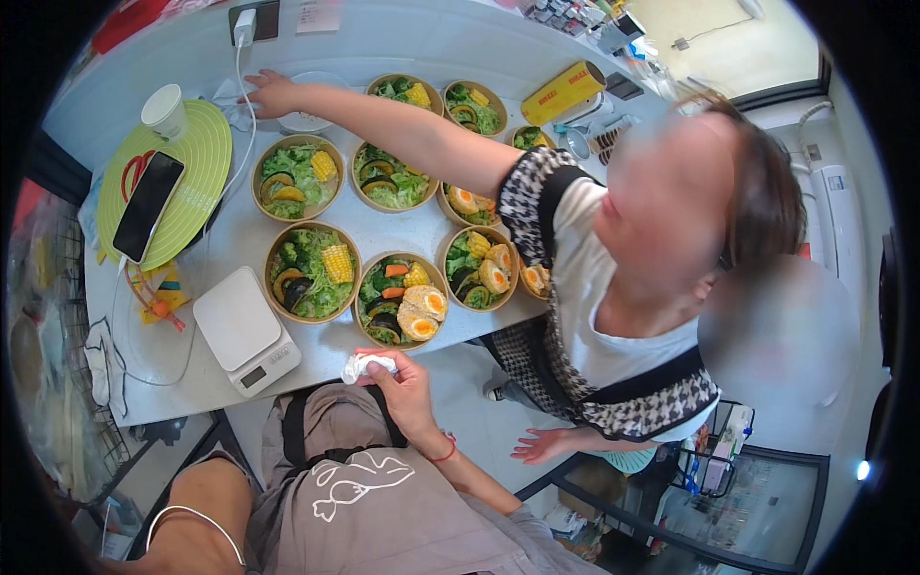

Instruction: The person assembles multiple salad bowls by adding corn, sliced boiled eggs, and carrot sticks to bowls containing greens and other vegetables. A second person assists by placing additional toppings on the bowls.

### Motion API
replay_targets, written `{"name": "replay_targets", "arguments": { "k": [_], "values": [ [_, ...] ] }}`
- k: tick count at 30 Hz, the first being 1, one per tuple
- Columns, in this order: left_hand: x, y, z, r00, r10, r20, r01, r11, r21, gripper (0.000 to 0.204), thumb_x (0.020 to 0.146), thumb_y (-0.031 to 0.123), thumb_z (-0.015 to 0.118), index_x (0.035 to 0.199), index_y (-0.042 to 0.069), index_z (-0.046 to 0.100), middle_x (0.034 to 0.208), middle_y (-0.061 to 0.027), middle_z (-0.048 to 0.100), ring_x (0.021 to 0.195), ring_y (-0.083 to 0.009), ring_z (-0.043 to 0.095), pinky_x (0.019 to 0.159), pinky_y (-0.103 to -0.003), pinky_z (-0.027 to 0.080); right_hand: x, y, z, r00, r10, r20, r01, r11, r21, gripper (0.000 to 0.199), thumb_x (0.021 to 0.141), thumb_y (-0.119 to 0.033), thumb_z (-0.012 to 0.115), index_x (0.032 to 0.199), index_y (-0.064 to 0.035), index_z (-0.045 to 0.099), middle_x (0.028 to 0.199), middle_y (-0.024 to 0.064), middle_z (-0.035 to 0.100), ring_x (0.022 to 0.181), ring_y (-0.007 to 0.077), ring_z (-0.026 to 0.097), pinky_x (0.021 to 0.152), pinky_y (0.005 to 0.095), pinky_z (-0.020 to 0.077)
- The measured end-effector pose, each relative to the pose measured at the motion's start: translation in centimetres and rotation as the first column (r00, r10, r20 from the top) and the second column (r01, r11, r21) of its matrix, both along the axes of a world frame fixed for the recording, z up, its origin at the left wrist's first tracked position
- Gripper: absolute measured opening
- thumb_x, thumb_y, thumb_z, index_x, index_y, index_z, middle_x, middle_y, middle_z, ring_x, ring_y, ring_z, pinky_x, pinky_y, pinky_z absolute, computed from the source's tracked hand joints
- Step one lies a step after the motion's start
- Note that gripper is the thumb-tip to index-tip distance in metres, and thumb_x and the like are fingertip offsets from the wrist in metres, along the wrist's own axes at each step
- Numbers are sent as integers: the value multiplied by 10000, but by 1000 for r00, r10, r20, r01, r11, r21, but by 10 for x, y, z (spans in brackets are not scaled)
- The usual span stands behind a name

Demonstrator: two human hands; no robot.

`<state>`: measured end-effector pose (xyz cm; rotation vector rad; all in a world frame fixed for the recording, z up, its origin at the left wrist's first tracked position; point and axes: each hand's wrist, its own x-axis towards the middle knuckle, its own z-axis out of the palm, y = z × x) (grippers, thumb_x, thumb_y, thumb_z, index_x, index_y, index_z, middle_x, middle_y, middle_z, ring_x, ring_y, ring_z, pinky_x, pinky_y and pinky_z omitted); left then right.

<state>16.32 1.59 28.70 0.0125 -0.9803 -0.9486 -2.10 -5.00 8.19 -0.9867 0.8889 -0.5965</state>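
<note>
One crumpled white tissue (367,365), clenched in the right hand (402,391) at the near edge of the worktop (235,235), just below the salad bowl with halved eggs (401,299). Left hand not visible; state cannot be told. White scale (245,330) beside. A co-worker's arm (383,120) reaches across the bowls. Step judged: wiping hands or worktop edge; the bowls call for care.

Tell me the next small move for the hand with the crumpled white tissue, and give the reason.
Probably hold the right hand and its tissue at the table edge. A co-worker's arm stretches across the salad bowls, so reaching in now risks a bump.
</note>
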Motion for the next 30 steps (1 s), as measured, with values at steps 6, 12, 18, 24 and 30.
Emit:
{"name": "replay_targets", "arguments": {
  "k": [6,12,18,24,30],
  "values": [
    [5,6,0,999,33,-8,-33,999,-9,686,800,339,543,1361,102,229,1376,-111,267,1233,-232,301,911,-396,352,4,8,-11,992,-87,-87,81,994,-77,213,891,-214,535,793,-27,565,680,-14,552,588,27,470,499,188,385],
    [13,10,-3,996,85,-2,-85,996,-8,675,800,335,537,1357,97,241,1381,-114,266,1246,-231,292,925,-401,342,6,4,-14,999,-8,-44,9,1000,10,341,957,-312,364,856,-40,542,767,4,536,653,34,452,588,186,364],
    [28,13,-44,945,320,72,-328,914,240,664,801,332,532,1353,91,252,1386,-117,265,1260,-231,284,939,-405,333,18,5,4,979,124,164,-142,985,101,359,925,-181,452,1228,3,395,1150,79,495,1045,120,481,920,282,375],
    [-3,34,-129,825,3,565,-494,486,721,653,785,298,566,1327,42,306,1378,-140,274,1254,-255,291,995,-375,278,17,4,10,990,95,105,-108,985,134,222,876,-101,537,1056,28,555,904,76,631,778,119,611,701,228,497],
    [-29,40,-163,447,-125,886,-705,560,435,566,875,218,468,1360,32,243,1408,-164,229,1290,-313,239,1050,-384,181,37,14,24,967,248,68,-255,955,152,142,853,-143,587,878,-4,591,767,4,605,725,57,567,634,196,465]
  ]
}}
